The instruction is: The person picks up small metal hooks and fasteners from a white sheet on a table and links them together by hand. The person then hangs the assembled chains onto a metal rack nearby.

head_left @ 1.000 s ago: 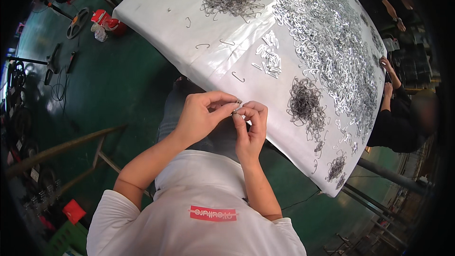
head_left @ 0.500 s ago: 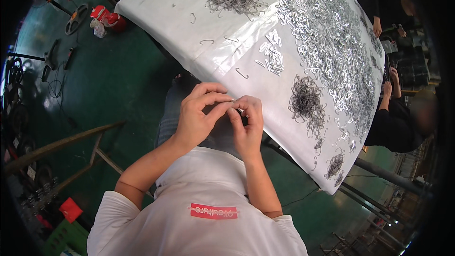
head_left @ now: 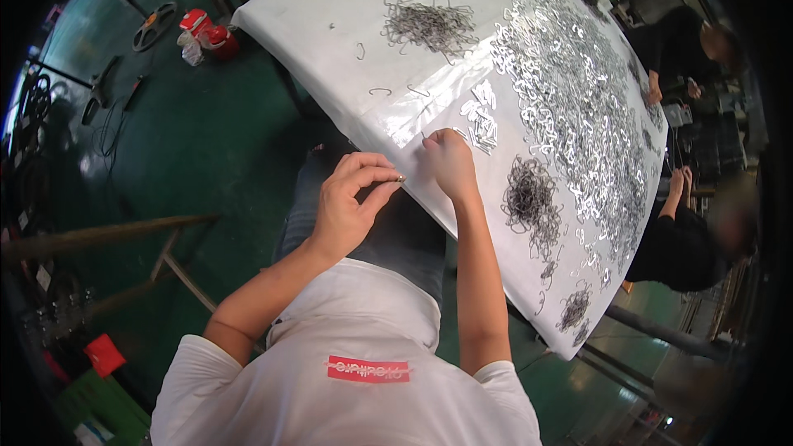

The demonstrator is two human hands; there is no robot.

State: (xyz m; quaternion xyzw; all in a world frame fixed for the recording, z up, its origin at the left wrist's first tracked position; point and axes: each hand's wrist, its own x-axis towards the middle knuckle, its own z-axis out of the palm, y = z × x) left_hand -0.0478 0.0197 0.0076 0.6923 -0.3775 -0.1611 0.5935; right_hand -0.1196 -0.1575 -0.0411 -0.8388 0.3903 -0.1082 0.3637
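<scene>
My left hand (head_left: 351,198) is held above my lap near the table's edge, thumb and fingers pinched on a small metal piece (head_left: 401,178). My right hand (head_left: 448,163) has reached onto the white-covered table (head_left: 330,49) and its fingertips touch a thin wire hook (head_left: 426,139) beside a small pile of short silver pieces (head_left: 481,122). A tangle of dark wire hooks (head_left: 529,198) lies just right of my right forearm. A broad spread of shiny silver hooks (head_left: 570,91) covers the table's right half.
Another heap of wire hooks (head_left: 429,25) lies at the far middle of the table, with loose single hooks around it. Two other people in dark clothes (head_left: 686,239) sit at the table's right side. A red-and-white container (head_left: 206,33) stands on the green floor at left.
My hands were together in front of me working one small piece; now they have parted. The right hand has moved forward onto the table while the left keeps the piece.
</scene>
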